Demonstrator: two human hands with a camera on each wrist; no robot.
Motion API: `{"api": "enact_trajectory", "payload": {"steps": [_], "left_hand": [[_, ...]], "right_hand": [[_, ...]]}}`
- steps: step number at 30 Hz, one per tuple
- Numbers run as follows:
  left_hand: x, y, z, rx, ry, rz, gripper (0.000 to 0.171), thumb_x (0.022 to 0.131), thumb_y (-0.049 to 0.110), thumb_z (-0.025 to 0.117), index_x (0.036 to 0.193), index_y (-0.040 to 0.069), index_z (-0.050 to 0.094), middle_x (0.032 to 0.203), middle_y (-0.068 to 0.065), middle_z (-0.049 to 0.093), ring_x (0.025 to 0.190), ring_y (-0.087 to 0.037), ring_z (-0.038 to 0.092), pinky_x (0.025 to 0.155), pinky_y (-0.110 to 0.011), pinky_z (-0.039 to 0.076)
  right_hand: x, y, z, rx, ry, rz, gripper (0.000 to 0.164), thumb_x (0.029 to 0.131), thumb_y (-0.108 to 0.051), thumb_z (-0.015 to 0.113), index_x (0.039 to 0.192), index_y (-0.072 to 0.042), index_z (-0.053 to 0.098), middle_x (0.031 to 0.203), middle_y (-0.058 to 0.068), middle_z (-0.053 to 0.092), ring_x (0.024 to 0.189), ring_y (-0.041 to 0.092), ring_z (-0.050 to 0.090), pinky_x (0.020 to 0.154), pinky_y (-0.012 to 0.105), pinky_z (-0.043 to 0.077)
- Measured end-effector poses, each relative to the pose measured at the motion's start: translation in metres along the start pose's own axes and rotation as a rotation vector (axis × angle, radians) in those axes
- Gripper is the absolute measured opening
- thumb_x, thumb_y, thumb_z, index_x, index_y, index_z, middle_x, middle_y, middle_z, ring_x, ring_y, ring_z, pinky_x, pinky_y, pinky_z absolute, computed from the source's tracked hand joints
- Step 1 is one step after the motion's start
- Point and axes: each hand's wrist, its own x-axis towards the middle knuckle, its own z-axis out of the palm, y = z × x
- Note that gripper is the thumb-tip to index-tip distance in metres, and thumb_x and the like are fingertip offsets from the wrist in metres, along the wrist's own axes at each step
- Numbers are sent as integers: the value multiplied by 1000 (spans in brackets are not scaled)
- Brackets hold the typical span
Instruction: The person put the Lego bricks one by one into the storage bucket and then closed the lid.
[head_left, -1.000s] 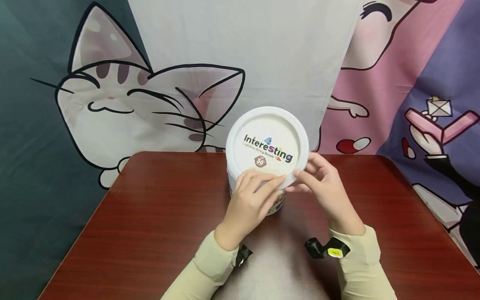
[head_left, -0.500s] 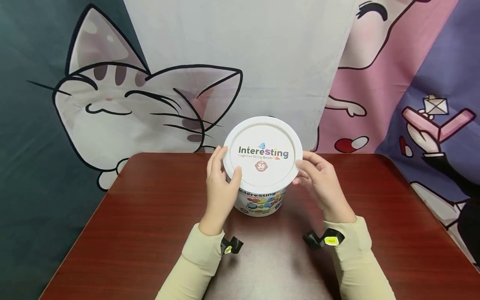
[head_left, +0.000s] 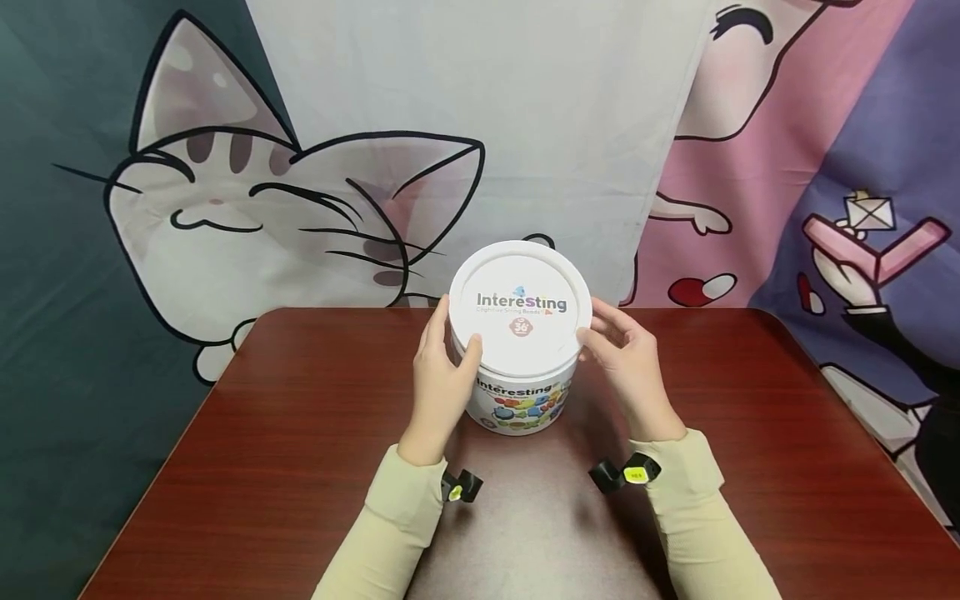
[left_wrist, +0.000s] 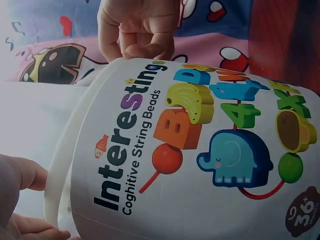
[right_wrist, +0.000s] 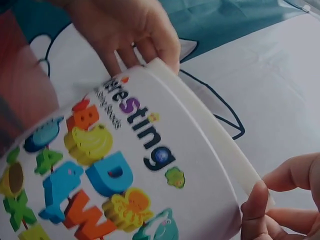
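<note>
A white round tub (head_left: 521,408) printed with colourful string beads stands upright on the table, its white lid (head_left: 521,321) on top. My left hand (head_left: 438,379) grips the lid's left edge, thumb on the rim and fingers down the far side. At the right edge, my right hand (head_left: 622,358) pinches the rim between thumb and fingers. Both wrist views show the tub's printed wall from the side. In the right wrist view, a narrow wedge-shaped gap shows between the lid's rim (right_wrist: 215,127) and the wall near the right fingers (right_wrist: 257,205). The inside of the tub is hidden.
The dark red wooden table (head_left: 322,433) extends to both sides of the tub. Behind it hangs a cloth backdrop (head_left: 570,108) with cartoon figures. A small black camera (head_left: 626,473) sits on each wrist.
The left hand moved from the lid's front edge to its left side. The lid and tub, tilted earlier, sit lower and more level now. The right hand shifted slightly left, still at the right rim.
</note>
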Motion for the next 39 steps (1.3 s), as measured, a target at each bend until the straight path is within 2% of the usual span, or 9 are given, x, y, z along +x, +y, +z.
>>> {"api": "enact_trajectory", "payload": {"steps": [3,14,20,25,30,34,37,39], "left_hand": [[0,-2,1,2,5,0,67,92,14,65,154,3,40,154,-19,43,143,-29,41,117,-48,32],[0,-6,2,-26,19,-38,59,94,15,66,148,1,48,140,-20,51,132,-30,50,113,-45,39],[1,-7,3,-24,85,-86,45,94,13,63,136,1,59,122,-18,58,116,-29,57,101,-46,49],[2,-12,6,-26,117,-97,40,93,10,61,131,0,63,116,-18,58,111,-29,61,95,-44,55],[3,-16,7,-32,112,-114,39,93,11,61,130,1,63,118,-19,57,108,-28,63,94,-37,56],[5,-22,6,-28,99,-140,37,94,13,61,129,4,63,121,-17,57,110,-27,62,94,-41,56],[8,-26,4,-27,56,-139,38,95,15,59,132,7,61,126,-15,57,115,-27,60,95,-46,55],[10,-29,1,-14,5,-130,41,96,17,58,136,8,59,130,-15,57,119,-27,58,97,-48,53]], "right_hand": [[0,1,1,-70,28,-4,47,95,-6,67,141,-4,59,107,3,69,78,11,63,67,21,56],[-2,1,3,-160,36,-38,43,97,-13,65,139,-4,60,90,3,62,65,16,59,58,22,54],[-3,4,5,-253,10,-99,41,98,-15,65,136,-1,61,79,6,55,54,15,55,53,25,52],[-3,9,6,-375,11,-105,41,98,-18,65,137,-4,60,78,9,52,52,15,54,50,24,49],[-1,14,8,-508,37,-130,39,97,-21,64,133,-7,62,79,9,52,60,15,50,50,22,42],[0,17,9,-539,51,-141,38,97,-23,63,132,-7,62,83,9,52,71,21,49,55,24,40],[1,19,9,-551,55,-134,40,97,-25,62,133,-7,61,90,11,53,80,22,50,63,27,43],[2,20,8,-558,51,-131,43,97,-24,61,136,-7,58,98,13,52,87,23,50,69,31,45]]}}
